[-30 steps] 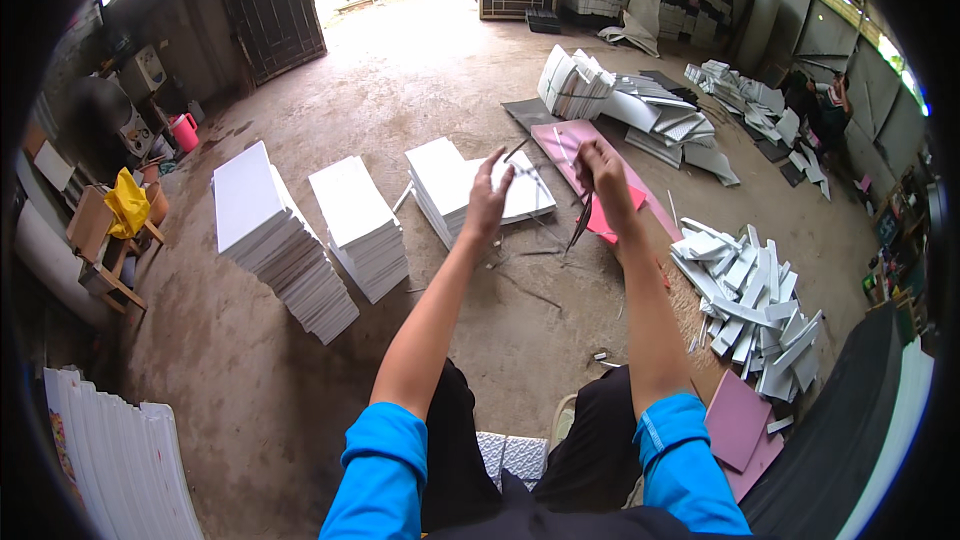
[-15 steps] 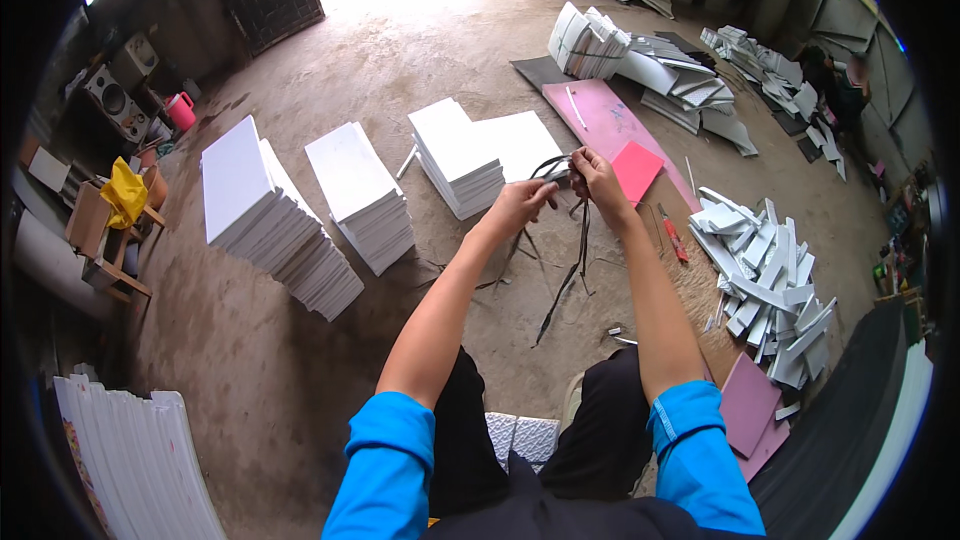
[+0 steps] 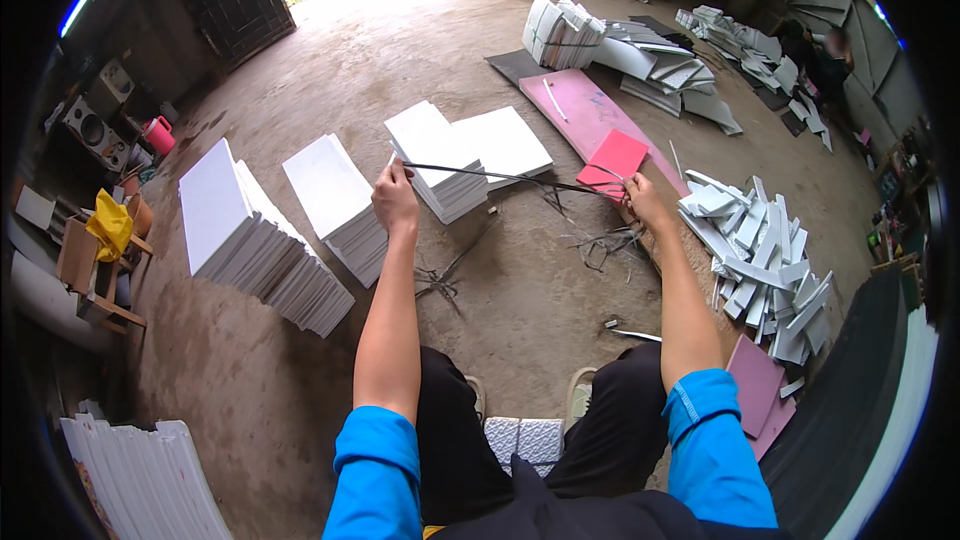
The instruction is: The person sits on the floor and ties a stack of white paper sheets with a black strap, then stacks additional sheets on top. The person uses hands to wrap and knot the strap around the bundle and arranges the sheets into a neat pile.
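A thin black strap [image 3: 500,175] runs stretched between my two hands above the floor. My left hand [image 3: 396,200] is closed on one end, in front of a stack of white foam sheets [image 3: 425,135]. Closed on the other end, my right hand [image 3: 645,200] is near a red square sheet [image 3: 614,158], with loose dark strands trailing below it. More dark strap pieces [image 3: 437,283] lie on the concrete between my arms and the stacks.
Two more white stacks [image 3: 215,200] [image 3: 335,190] stand to the left. A long pink board [image 3: 590,110] and a heap of white offcuts [image 3: 765,260] are on the right. A bundled stack [image 3: 562,35] lies farther back. Another person [image 3: 830,60] is at the far right.
My hands were close together, handling the tangled strap. They have moved apart, left hand leftward and right hand rightward, and the strap is drawn out between them.
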`<state>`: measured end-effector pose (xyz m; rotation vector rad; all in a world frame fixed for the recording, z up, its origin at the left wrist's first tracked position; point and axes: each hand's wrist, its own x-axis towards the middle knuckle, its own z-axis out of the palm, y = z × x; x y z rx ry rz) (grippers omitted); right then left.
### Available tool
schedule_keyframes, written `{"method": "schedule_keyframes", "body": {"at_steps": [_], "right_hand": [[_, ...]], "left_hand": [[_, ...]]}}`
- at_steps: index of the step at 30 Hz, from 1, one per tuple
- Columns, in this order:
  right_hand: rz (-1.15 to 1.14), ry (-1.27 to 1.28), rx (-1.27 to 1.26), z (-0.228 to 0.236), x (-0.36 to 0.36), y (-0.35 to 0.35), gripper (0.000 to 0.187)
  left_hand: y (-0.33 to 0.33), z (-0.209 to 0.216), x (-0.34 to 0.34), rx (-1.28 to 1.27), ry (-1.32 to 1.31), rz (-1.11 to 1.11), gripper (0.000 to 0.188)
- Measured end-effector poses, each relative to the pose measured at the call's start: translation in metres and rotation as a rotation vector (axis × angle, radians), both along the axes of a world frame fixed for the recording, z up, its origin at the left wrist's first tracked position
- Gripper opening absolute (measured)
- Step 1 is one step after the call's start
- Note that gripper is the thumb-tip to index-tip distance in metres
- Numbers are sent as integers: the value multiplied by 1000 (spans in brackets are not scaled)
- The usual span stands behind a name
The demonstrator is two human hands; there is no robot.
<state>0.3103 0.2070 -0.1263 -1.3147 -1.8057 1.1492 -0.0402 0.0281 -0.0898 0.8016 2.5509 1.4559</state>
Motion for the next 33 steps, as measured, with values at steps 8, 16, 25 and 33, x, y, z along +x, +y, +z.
{"method": "schedule_keyframes", "body": {"at_steps": [8, 16, 25, 33], "right_hand": [[203, -35, 265, 42, -94, -41, 24], [341, 33, -16, 39, -98, -61, 21], [365, -71, -66, 41, -94, -57, 21], [113, -135, 67, -17, -31, -16, 23]], "left_hand": [[15, 25, 86, 138, 709, -732, 41], [15, 16, 99, 53, 476, -848, 28], [14, 20, 100, 62, 520, -746, 24], [12, 18, 45, 186, 302, -299, 26]]}}
